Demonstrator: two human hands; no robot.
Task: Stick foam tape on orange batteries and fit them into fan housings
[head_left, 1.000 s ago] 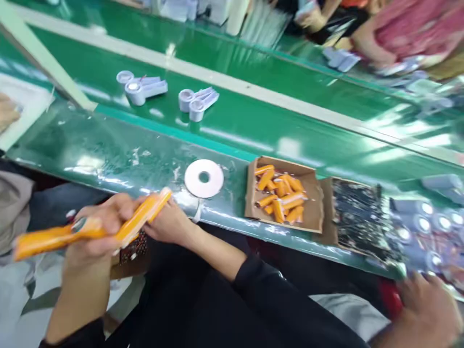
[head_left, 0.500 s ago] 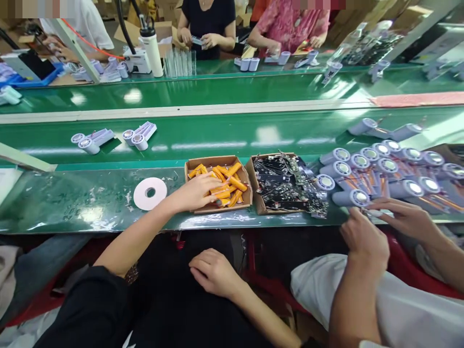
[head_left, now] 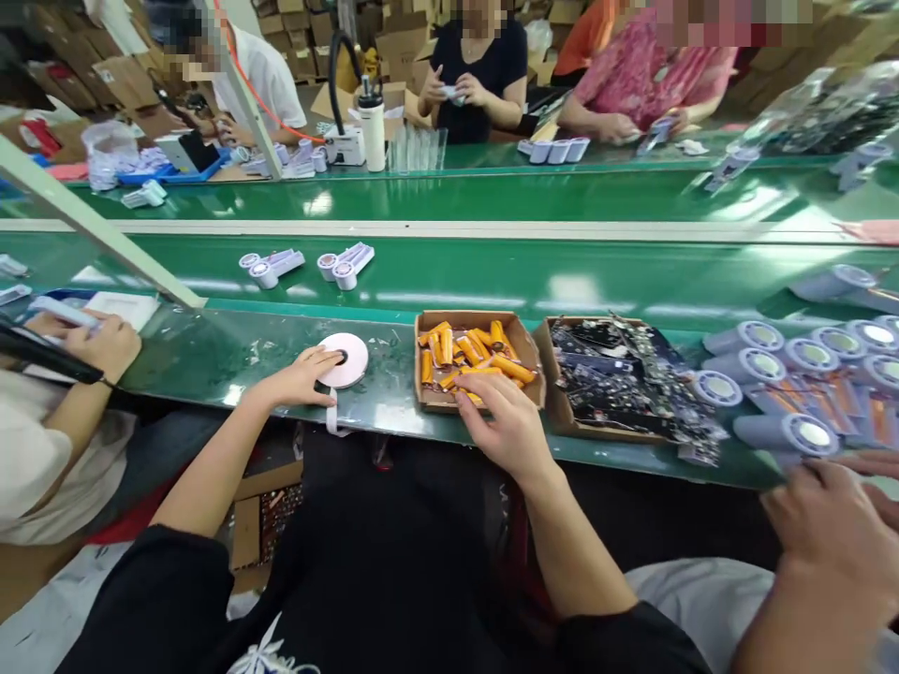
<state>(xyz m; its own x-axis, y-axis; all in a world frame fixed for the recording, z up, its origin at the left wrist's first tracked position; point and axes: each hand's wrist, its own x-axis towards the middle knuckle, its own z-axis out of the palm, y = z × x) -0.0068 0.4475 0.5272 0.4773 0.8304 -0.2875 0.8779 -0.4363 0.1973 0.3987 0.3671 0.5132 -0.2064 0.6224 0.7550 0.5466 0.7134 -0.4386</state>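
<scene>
My left hand (head_left: 307, 376) rests its stretched fingers on a roll of white tape (head_left: 353, 367), lying flat near the bench's front edge. The thumb is spread apart, beside a loose strip of tape (head_left: 332, 414) that hangs towards the edge. At the front of a cardboard box (head_left: 430, 405), my right hand (head_left: 507, 426) has thumb and fingers bent around an orange-wrapped battery (head_left: 476, 397), partly hidden by the fingers. Several more orange batteries (head_left: 448, 346) lie loosely in this box.
Right of the batteries, a box (head_left: 560, 412) overflows with black circuit boards (head_left: 608, 360). Several grey-lilac device housings (head_left: 762, 365) lie farther right, near a co-worker's hands (head_left: 832, 510). Two housings (head_left: 344, 267) sit on the green belt (head_left: 478, 267). Another person's hand (head_left: 112, 348) is at left.
My left hand has moved from the battery box to the tape roll. My right hand has risen from my lap to the batteries. The view has shifted left.
</scene>
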